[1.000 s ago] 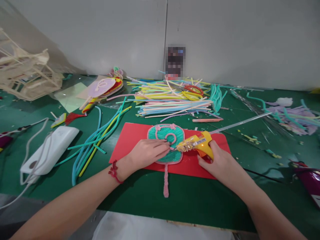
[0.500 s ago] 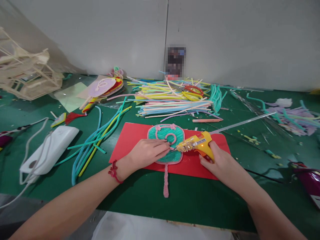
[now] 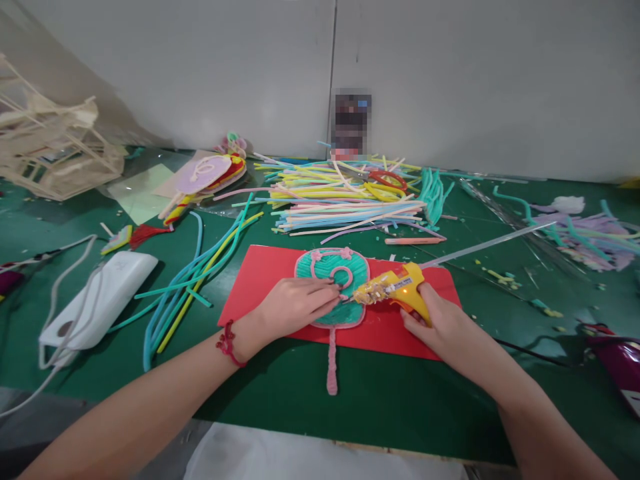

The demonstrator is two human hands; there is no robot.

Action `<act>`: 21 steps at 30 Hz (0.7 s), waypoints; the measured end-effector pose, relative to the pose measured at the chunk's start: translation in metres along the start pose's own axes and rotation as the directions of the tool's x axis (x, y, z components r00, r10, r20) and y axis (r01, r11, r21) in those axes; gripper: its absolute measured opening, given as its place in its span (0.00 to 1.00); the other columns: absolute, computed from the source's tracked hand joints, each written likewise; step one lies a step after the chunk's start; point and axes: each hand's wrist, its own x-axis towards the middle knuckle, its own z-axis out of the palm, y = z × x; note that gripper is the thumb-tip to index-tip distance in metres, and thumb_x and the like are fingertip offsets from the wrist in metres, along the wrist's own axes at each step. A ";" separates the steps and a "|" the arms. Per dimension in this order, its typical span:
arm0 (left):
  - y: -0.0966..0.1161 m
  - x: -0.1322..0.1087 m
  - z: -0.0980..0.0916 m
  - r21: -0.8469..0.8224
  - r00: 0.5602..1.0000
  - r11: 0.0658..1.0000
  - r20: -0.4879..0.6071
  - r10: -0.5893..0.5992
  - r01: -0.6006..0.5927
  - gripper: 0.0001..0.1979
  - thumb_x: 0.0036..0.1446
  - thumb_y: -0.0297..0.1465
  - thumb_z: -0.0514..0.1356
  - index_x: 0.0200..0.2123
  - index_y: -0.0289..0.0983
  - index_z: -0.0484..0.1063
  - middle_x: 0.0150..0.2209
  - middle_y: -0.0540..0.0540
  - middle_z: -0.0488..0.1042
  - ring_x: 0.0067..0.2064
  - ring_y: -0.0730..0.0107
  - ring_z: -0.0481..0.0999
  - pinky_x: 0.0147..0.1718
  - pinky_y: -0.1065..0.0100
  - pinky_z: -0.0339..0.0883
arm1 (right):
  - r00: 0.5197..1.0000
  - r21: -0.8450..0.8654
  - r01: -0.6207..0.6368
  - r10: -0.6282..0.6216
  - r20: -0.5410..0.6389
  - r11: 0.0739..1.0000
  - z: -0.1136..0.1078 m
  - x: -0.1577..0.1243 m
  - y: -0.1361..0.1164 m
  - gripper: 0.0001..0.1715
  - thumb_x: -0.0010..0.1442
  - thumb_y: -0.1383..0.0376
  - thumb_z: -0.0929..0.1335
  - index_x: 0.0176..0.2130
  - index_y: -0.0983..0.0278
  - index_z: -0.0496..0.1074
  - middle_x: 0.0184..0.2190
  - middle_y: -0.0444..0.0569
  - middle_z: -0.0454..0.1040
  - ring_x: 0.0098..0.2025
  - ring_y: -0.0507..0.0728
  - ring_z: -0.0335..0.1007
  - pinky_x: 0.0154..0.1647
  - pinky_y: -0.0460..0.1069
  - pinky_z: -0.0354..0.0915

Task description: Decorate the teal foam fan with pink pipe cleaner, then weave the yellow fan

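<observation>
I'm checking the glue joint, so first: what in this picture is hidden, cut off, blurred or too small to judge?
Head view:
Lower-left part of the teal, pink-edged pipe-cleaner fan: covered by the left hand.
Nozzle tip of the yellow hot-glue gun in the right hand: too small to tell whether it touches.
Upright thing at the wall: pixelated.
Purple object: cut by the right edge.
Pale stick frame: cut by the left edge.

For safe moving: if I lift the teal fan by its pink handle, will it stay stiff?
Probably not: the pink handle is a thin fuzzy strand, so the teal fan may droop. It looks light, being flat coiled strands, unlikely to roll.
</observation>
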 end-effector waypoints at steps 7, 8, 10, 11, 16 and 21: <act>0.000 0.001 0.001 0.011 1.000 1.000 -0.004 -0.001 0.001 0.09 0.64 0.30 0.52 0.35 0.38 0.71 0.38 0.52 0.80 0.43 0.75 0.78 0.42 0.76 0.69 | 1.000 -0.008 -0.018 0.018 -0.022 1.000 0.006 0.000 0.001 0.10 0.59 0.57 0.58 0.37 0.61 0.55 0.23 0.45 0.67 0.25 0.57 0.69 0.23 0.47 0.58; 0.000 0.001 0.001 0.014 1.000 1.000 -0.005 -0.001 0.001 0.09 0.64 0.31 0.52 0.35 0.38 0.71 0.38 0.52 0.80 0.42 0.75 0.78 0.41 0.76 0.69 | 1.000 -0.011 -0.011 0.010 -0.027 1.000 0.006 0.000 0.001 0.10 0.59 0.57 0.58 0.37 0.61 0.55 0.24 0.45 0.67 0.25 0.57 0.69 0.23 0.47 0.58; 0.000 0.000 0.002 0.017 1.000 1.000 -0.007 0.001 -0.001 0.09 0.64 0.31 0.52 0.34 0.38 0.71 0.37 0.52 0.80 0.42 0.75 0.78 0.41 0.76 0.70 | 1.000 -0.011 -0.001 0.001 -0.027 1.000 0.007 0.000 0.002 0.10 0.59 0.57 0.59 0.37 0.60 0.54 0.24 0.45 0.67 0.25 0.57 0.69 0.23 0.47 0.58; -0.001 0.000 0.002 0.017 1.000 1.000 -0.008 0.003 -0.003 0.09 0.64 0.31 0.52 0.34 0.38 0.71 0.37 0.52 0.80 0.42 0.75 0.78 0.41 0.76 0.70 | 1.000 -0.008 -0.001 0.001 -0.021 1.000 0.006 0.000 0.002 0.10 0.59 0.57 0.59 0.37 0.60 0.54 0.24 0.44 0.67 0.25 0.57 0.69 0.23 0.47 0.58; -0.001 -0.001 0.002 0.008 1.000 1.000 -0.004 0.001 -0.001 0.09 0.64 0.31 0.52 0.35 0.38 0.71 0.38 0.52 0.80 0.43 0.75 0.78 0.41 0.76 0.70 | 1.000 0.011 0.012 -0.012 -0.005 1.000 0.003 -0.001 0.000 0.09 0.60 0.57 0.59 0.36 0.60 0.55 0.24 0.44 0.67 0.25 0.56 0.68 0.23 0.47 0.58; -0.001 0.000 0.002 0.011 1.000 1.000 -0.012 0.001 -0.001 0.09 0.64 0.31 0.52 0.34 0.38 0.71 0.37 0.53 0.80 0.43 0.75 0.78 0.41 0.75 0.70 | 1.000 0.010 0.014 -0.014 -0.012 1.000 0.002 -0.002 0.001 0.10 0.59 0.56 0.60 0.36 0.61 0.57 0.25 0.44 0.68 0.25 0.55 0.69 0.24 0.47 0.59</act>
